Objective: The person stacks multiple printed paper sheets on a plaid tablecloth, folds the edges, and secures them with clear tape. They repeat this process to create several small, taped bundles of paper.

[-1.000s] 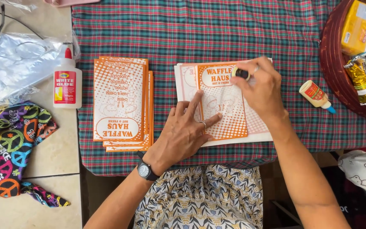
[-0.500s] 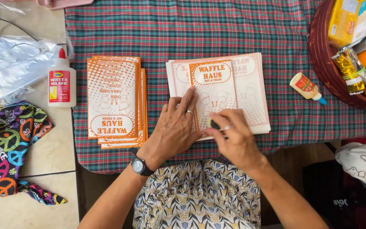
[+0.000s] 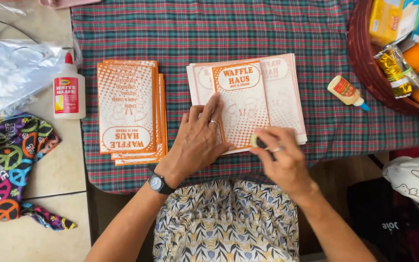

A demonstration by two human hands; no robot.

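Soft, even daylight, bright enough; shadows are weak. The right hand (image 3: 283, 160) is a little blurred, the rest is sharp.

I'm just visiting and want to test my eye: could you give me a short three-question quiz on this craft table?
1. True or false: the left hand presses flat on the orange-printed paper.
2. Which lies beside the basket: A) scissors, B) small glue bottle, C) cup?
3. What stands left of the finished stack?

Key: 1 true; 2 B; 3 a white glue bottle.
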